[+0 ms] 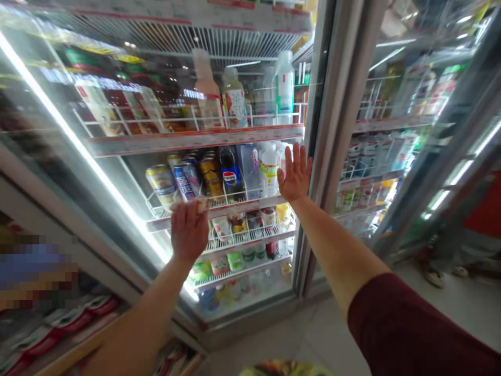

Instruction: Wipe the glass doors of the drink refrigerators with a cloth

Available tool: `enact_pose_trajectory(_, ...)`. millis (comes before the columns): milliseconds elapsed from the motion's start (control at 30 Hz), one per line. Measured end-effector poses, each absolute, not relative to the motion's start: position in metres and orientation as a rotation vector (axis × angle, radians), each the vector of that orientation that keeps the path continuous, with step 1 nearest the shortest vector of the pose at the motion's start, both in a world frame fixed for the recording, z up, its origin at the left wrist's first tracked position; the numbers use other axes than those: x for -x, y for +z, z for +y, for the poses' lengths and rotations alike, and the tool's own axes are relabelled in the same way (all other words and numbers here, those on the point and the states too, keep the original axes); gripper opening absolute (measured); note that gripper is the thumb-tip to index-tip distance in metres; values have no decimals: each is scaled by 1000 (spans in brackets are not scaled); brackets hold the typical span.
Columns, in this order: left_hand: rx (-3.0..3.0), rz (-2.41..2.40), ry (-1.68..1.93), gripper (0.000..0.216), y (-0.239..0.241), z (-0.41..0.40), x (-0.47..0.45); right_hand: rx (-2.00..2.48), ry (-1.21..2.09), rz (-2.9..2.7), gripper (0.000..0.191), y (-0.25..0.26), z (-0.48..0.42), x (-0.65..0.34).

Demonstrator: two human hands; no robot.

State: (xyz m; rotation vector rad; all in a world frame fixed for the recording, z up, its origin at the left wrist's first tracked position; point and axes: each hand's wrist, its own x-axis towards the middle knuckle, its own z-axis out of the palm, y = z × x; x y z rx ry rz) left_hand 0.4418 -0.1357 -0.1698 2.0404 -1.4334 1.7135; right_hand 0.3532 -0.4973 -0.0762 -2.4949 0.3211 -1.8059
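Note:
My left hand [189, 228] lies flat with fingers stretched out against the glass door [117, 172] of a lit drinks fridge, level with the shelf of cans [183, 180]. My right hand [295, 175] is spread open and pressed on the same door near its right edge, next to the grey frame [332, 141]. Neither hand holds anything. Behind the glass stand a dark cola bottle [230, 172], a white bottle [269, 167] and, one shelf up, tall pale bottles [235, 99].
A second glass-door fridge [391, 136] with cans and bottles stands to the right. Lower shelves hold small cups [238, 224]. A rack of packaged goods [58, 324] is at the lower left. Someone's sandalled feet [442, 274] and red clothing show at far right on the tiled floor.

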Motion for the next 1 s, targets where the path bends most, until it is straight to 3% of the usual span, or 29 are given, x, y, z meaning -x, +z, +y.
enact_pose_trajectory(200,-2012,-1741,1592,55,-183,-80,-452,2544,-1752,373,77,-72,-495,-350)
enact_pose_trajectory(400,-1997,-1006,1673,92,-165,-57,-464,2563,-1686,386,74,-67,-489,-344)
enact_pose_trajectory(533,-2125,-1225,1412,71,-173,-50,-454,2588,-1610,387,72,-62,-487,-336)
enact_pose_trajectory(600,-2108,-1127,1452,72,-167,-39,-451,2608,-1555,372,71,-59,-486,-329)
enact_pose_trajectory(700,-2034,-850,1523,80,-141,-32,-452,2639,-1464,344,72,-52,-480,-315)
enact_pose_trajectory(833,-2048,-986,1389,56,-89,-80,-455,2582,-1420,434,71,-36,-449,-299)
enact_pose_trajectory(1000,-1885,-1064,1286,73,-10,-192,-457,2556,-1568,-355,63,7,-370,-305)
